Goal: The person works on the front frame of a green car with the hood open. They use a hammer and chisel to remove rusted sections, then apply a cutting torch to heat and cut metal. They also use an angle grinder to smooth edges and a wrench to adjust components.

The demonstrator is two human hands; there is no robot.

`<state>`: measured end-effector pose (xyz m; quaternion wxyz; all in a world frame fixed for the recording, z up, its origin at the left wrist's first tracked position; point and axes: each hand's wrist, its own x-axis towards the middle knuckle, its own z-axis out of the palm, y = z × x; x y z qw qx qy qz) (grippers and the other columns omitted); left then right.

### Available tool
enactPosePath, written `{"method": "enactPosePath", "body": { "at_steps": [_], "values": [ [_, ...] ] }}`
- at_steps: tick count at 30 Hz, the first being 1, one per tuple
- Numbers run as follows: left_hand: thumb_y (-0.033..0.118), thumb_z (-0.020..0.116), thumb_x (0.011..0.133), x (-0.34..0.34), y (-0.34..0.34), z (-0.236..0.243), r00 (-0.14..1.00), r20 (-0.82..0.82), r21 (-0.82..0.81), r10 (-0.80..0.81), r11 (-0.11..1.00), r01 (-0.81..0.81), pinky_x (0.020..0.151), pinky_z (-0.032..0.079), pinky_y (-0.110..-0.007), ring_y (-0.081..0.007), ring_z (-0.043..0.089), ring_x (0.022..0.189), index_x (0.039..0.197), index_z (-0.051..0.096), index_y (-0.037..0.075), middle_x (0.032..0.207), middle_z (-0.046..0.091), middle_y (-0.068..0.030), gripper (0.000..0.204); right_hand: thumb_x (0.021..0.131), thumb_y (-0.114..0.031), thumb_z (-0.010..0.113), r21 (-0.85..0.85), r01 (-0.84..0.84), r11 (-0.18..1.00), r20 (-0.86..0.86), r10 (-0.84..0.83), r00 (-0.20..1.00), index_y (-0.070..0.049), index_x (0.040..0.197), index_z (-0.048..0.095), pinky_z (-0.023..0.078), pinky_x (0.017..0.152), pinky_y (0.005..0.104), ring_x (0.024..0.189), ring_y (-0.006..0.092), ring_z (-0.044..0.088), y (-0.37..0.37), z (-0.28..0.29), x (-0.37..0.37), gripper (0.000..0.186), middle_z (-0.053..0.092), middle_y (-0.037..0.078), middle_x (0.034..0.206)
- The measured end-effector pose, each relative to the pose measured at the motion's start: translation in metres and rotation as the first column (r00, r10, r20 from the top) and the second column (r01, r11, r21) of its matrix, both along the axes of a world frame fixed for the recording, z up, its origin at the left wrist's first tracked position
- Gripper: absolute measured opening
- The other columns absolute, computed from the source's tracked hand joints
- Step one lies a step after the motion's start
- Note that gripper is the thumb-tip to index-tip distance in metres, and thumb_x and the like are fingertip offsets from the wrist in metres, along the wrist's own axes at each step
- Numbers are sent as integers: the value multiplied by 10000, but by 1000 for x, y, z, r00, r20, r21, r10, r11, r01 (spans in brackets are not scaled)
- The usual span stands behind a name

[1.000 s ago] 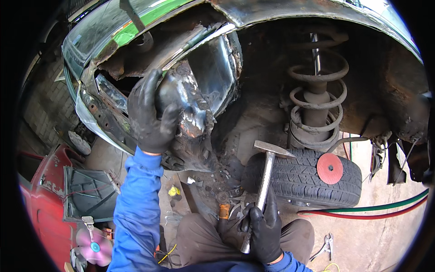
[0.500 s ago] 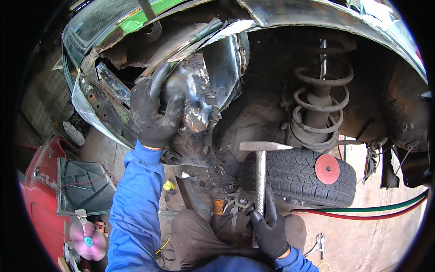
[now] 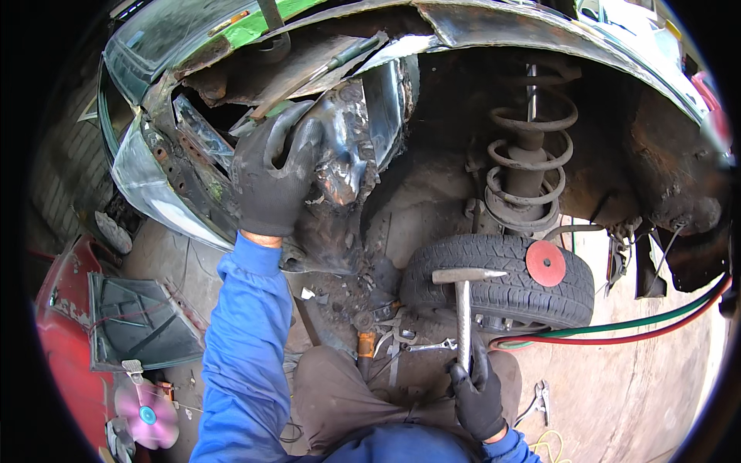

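Note:
My gloved left hand [image 3: 272, 181] lies against the torn, partly shiny sheet metal [image 3: 340, 147] of the car body, beside the wheel arch. Its thumb and visible finger are apart, and the other fingers are partly hidden. A hammer [image 3: 463, 316] with a metal handle stands upright in my gloved right hand [image 3: 476, 397], low in front of my knees. Its slim head, tapering to a point on the right, appears in front of the tyre [image 3: 432, 297]. A red abrasive disc [image 3: 545, 263] rests on that tyre.
A coil spring and strut [image 3: 529, 170] hang under the arch. Red and green hoses [image 3: 617, 333] run off to the right. Locking pliers [image 3: 540, 401] and a wrench [image 3: 432, 346] lie on the floor. A pink-bladed fan [image 3: 147, 415] and red car panel [image 3: 65, 332] stand at left.
The view has shifted slightly. My left hand's thumb and finger have moved closer together against the metal. The hammer has moved slightly right and down, still in my right hand.

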<state>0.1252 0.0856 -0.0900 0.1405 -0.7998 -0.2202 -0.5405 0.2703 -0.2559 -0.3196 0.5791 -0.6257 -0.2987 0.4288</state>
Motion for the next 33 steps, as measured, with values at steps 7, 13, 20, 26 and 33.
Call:
{"method": "enactPosePath", "body": {
  "at_steps": [7, 13, 20, 26, 33],
  "values": [
    [250, 782, 1036, -2, 0, 1, 997, 59, -205, -47, 977, 58, 993, 567, -428, -328, 773, 1084, 1237, 808, 19, 1179, 819, -179, 308, 1176, -341, 580, 317, -32, 948, -278, 126, 952, -69, 1774, 268, 506, 593, 234, 657, 59, 594, 49, 31, 3, 728, 689, 62, 994],
    [256, 765, 1054, -3, 5, -2, 999, 54, -193, 1, 981, 10, 1001, 563, -437, -333, 764, 1088, 1250, 802, 9, 1183, 810, -193, 318, 1172, -267, 588, 263, -33, 964, -403, 141, 904, -101, 1762, 336, 520, 583, 244, 664, 62, 609, 62, 32, -6, 663, 683, 38, 947],
    [185, 762, 1054, -4, 18, -9, 995, 97, -138, -23, 990, 36, 948, 577, -400, -270, 761, 1020, 1190, 798, -9, 1131, 811, -168, 240, 1140, -238, 584, 291, 18, 957, -306, 75, 949, -118, 1726, 406, 510, 538, 270, 591, 76, 587, 120, 38, 5, 624, 650, 27, 868],
    [277, 704, 1124, -2, 24, -15, 993, 110, -32, -39, 999, 43, 942, 547, -341, -159, 687, 996, 1212, 779, -40, 1098, 792, -84, 338, 1131, -233, 614, 441, 169, 881, -433, 44, 900, -97, 1652, 484, 496, 519, 257, 568, 82, 584, 209, 63, 42, 554, 663, 35, 860],
    [227, 715, 1111, 3, 28, -21, 983, 180, 7, -35, 999, 34, 941, 569, -355, -187, 732, 1016, 1229, 782, -37, 1142, 814, -124, 297, 1110, -233, 661, 374, 145, 916, -383, 10, 924, -20, 1531, 604, 520, 562, 292, 607, 103, 608, 232, 65, 52, 475, 701, 45, 891]
  ]
}}
